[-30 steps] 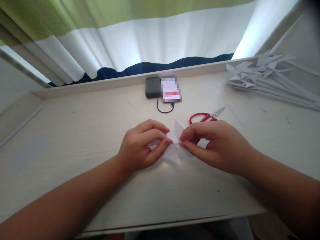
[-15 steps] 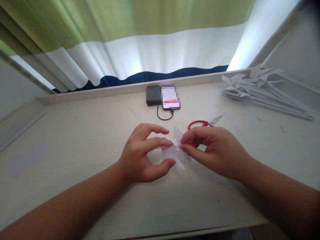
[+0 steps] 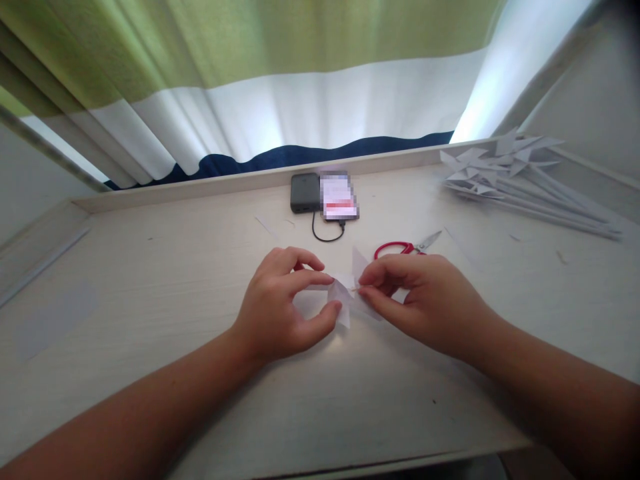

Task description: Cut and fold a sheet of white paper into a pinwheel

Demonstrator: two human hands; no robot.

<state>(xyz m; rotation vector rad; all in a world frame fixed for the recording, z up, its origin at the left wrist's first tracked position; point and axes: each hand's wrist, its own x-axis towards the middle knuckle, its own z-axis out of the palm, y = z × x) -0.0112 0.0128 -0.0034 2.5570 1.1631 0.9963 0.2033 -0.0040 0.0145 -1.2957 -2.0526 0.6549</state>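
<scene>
A folded white paper piece with pointed blades is between my two hands, above the pale desk. My left hand has its thumb and index finger closed on the left blade of the paper. With thumb and index finger pinched at the paper's centre, my right hand grips a thin, light-coloured stick, of which only the tip shows. Red-handled scissors lie on the desk just beyond my right hand, partly covered by it.
Several white paper pinwheels with rolled paper sticks lie at the back right. A black power bank is cabled to a phone near the back ledge. A paper sheet lies at left.
My left thumb and index finger have drawn closer together onto the paper, and the hand has shifted slightly left. The paper's blades have turned. My right hand keeps its pinch.
</scene>
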